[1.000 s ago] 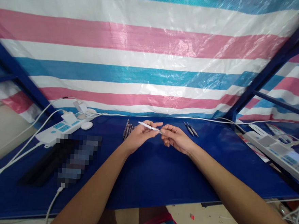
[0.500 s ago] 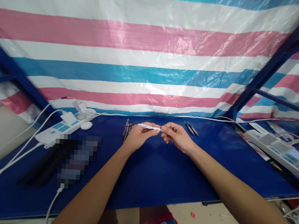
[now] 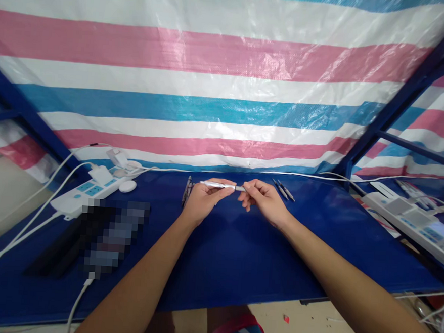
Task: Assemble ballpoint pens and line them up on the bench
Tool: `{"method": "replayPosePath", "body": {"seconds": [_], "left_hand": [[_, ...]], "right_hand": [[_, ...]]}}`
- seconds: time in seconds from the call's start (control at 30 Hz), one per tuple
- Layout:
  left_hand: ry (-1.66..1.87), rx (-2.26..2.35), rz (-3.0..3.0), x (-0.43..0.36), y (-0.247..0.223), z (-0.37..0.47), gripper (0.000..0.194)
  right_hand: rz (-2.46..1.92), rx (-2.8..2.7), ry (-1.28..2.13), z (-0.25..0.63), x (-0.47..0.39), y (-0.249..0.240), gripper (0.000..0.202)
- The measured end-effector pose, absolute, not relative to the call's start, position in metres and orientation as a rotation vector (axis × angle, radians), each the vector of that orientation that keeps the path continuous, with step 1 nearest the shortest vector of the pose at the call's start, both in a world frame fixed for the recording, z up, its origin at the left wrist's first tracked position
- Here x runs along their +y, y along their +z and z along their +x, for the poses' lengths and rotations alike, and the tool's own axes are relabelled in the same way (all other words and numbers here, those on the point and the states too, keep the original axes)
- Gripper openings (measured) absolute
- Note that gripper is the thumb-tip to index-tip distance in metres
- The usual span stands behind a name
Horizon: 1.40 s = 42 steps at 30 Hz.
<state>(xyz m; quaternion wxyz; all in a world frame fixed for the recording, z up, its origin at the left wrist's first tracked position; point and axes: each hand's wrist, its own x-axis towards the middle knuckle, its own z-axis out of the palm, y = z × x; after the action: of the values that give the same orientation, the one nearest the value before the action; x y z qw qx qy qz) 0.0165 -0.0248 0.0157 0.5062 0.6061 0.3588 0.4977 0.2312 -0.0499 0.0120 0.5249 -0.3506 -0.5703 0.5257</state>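
A white and silver pen (image 3: 217,185) lies level between my two hands, above the blue table. My left hand (image 3: 203,198) is closed round its barrel, thumb along the near side. With thumb and fingers my right hand (image 3: 261,197) pinches a thin grey part (image 3: 240,188) at the pen's right end. Whether that part is joined to the barrel or sliding out, I cannot tell. Several grey pens (image 3: 187,190) lie just left of my left hand, which partly hides them. Two slim dark pens (image 3: 281,189) rest beyond my right hand.
At the left stands a white power strip (image 3: 87,190) with plugs and cables. Nearer lies a blurred phone-like thing (image 3: 116,235) on a white cable. A second white power strip (image 3: 411,225) sits at the right. Striped sheeting (image 3: 227,85) hangs behind the blue table (image 3: 238,264).
My right hand has shifted slightly right, away from my left hand. More of the thin grey part now shows between them. My left hand has moved slightly left.
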Motion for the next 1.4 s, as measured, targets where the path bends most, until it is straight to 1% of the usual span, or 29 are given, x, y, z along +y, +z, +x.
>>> {"method": "replayPosePath", "body": {"seconds": [0.1, 0.17, 0.23, 0.33, 0.47, 0.57, 0.67, 0.77, 0.87, 0.9, 1.0, 1.1, 1.13, 1.2, 1.23, 1.33, 1.4], "left_hand": [[1.192, 0.862, 1.45, -0.0243, 0.0159, 0.0149, 0.033], [1.203, 0.863, 1.436, -0.0242, 0.0154, 0.015, 0.034], [1.208, 0.854, 1.434, -0.0244, 0.0149, 0.0156, 0.034], [1.194, 0.841, 1.465, -0.0249, 0.0146, 0.0161, 0.033], [1.181, 0.812, 1.449, -0.0243, 0.0143, 0.0156, 0.033], [1.191, 0.797, 1.416, -0.024, 0.0141, 0.0155, 0.034], [1.179, 0.799, 1.412, -0.0243, 0.014, 0.016, 0.034], [1.183, 0.798, 1.396, -0.0238, 0.0134, 0.0159, 0.036], [1.203, 0.81, 1.406, -0.0226, 0.0128, 0.0155, 0.036], [1.203, 0.815, 1.408, -0.0224, 0.0126, 0.0154, 0.036], [1.195, 0.809, 1.376, -0.0222, 0.0118, 0.0153, 0.039], [1.195, 0.792, 1.355, -0.0211, 0.0097, 0.0152, 0.041], [1.199, 0.79, 1.359, -0.0204, 0.0089, 0.0151, 0.04], [1.209, 0.788, 1.37, -0.019, 0.0077, 0.0149, 0.038], [1.212, 0.787, 1.373, -0.0186, 0.0073, 0.0149, 0.038], [1.209, 0.785, 1.361, -0.0192, 0.0073, 0.0156, 0.038], [1.202, 0.782, 1.349, -0.0204, 0.0077, 0.0163, 0.039]], "right_hand": [[-0.827, -1.397, 1.158, 0.2313, -0.0482, 0.011, 0.037], [-0.804, -1.38, 1.132, 0.2305, -0.0475, 0.0112, 0.04], [-0.798, -1.339, 1.176, 0.2295, -0.0478, 0.0117, 0.042], [-0.833, -1.334, 1.254, 0.2293, -0.0486, 0.0117, 0.04], [-0.835, -1.386, 1.193, 0.2316, -0.0482, 0.0122, 0.038], [-0.816, -1.33, 1.251, 0.2334, -0.0487, 0.014, 0.044], [-0.868, -1.308, 1.363, 0.2349, -0.0495, 0.0145, 0.042], [-0.881, -1.354, 1.322, 0.2354, -0.0486, 0.0129, 0.039], [-0.825, -1.339, 1.276, 0.2348, -0.0474, 0.0119, 0.05], [-0.819, -1.329, 1.291, 0.2345, -0.0475, 0.0118, 0.05], [-0.85, -1.315, 1.379, 0.2335, -0.0484, 0.0112, 0.038], [-0.853, -1.307, 1.358, 0.2324, -0.0476, 0.0092, 0.039], [-0.835, -1.296, 1.326, 0.2321, -0.047, 0.0086, 0.044], [-0.802, -1.265, 1.282, 0.2315, -0.046, 0.008, 0.061], [-0.801, -1.254, 1.282, 0.2314, -0.0459, 0.0082, 0.063], [-0.86, -1.274, 1.343, 0.2315, -0.0477, 0.0103, 0.045], [-0.902, -1.307, 1.352, 0.2317, -0.049, 0.0111, 0.042]]}}
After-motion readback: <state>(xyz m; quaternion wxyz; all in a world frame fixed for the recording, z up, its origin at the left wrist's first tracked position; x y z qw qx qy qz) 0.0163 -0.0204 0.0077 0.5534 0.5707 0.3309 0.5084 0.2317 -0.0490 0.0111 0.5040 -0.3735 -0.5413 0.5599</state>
